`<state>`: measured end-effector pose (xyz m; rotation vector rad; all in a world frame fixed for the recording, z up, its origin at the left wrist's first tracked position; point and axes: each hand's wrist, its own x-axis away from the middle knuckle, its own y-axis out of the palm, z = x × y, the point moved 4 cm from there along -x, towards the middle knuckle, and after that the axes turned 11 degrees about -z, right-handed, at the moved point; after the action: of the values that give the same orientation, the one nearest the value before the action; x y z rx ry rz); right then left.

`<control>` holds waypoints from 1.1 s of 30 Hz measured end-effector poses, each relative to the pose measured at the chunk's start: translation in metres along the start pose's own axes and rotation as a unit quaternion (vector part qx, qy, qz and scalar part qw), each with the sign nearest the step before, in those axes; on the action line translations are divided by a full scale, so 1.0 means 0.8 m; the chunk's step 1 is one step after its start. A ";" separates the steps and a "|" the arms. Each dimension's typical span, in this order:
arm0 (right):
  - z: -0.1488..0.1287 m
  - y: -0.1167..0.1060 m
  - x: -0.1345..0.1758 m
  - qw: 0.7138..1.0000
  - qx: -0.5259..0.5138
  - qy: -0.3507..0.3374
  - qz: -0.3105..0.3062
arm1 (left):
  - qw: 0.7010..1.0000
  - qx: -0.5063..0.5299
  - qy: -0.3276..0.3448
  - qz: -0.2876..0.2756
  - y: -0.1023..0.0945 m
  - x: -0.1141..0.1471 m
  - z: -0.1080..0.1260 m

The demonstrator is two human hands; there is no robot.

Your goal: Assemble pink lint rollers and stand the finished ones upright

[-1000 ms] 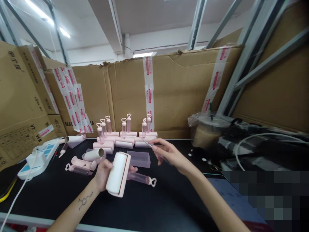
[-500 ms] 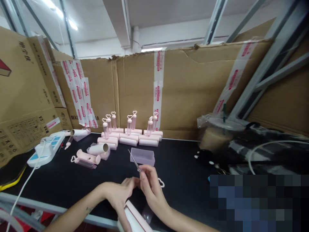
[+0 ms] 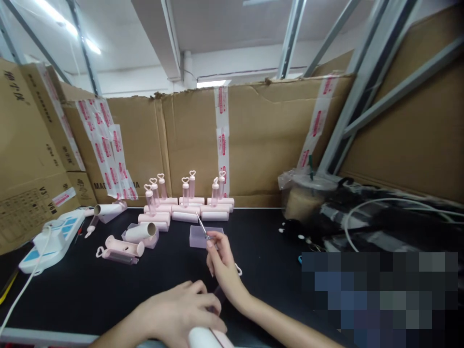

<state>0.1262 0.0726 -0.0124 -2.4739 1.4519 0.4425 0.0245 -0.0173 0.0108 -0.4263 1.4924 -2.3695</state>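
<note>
- My left hand is wrapped over the white roller, low at the edge of my view; much of it hides beneath my palm, so a loose grip could let it roll toward me and off the bench.
- My right hand pinches a thin metal tool between thumb and fingers, its tip pointing up and away; if that light pinch slips, the tool could drop or swing round.
- The hands are close together, so turning the tip downward carelessly could jab my left fingers or scratch the roller's white surface.
- The heart-shaped loop shows just right of my right wrist; whether it touches me I cannot tell, but a sideways sweep could knock it.
- The lilac box sits just beyond my right fingertips, where a forward push would probably shove it into the row of pink rollers behind and tip their handles.
- The drink cup stands well beyond and right of my right hand; a wide reach might spill it.
</note>
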 end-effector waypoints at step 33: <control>-0.116 -0.087 0.001 0.991 0.057 -0.086 0.081 | 0.956 -0.036 -0.210 0.200 -0.051 -0.020 -0.050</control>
<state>0.2005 0.0723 0.0768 -2.1807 1.5671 0.5711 0.0189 0.0390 0.0295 -0.5449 1.3187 -1.7807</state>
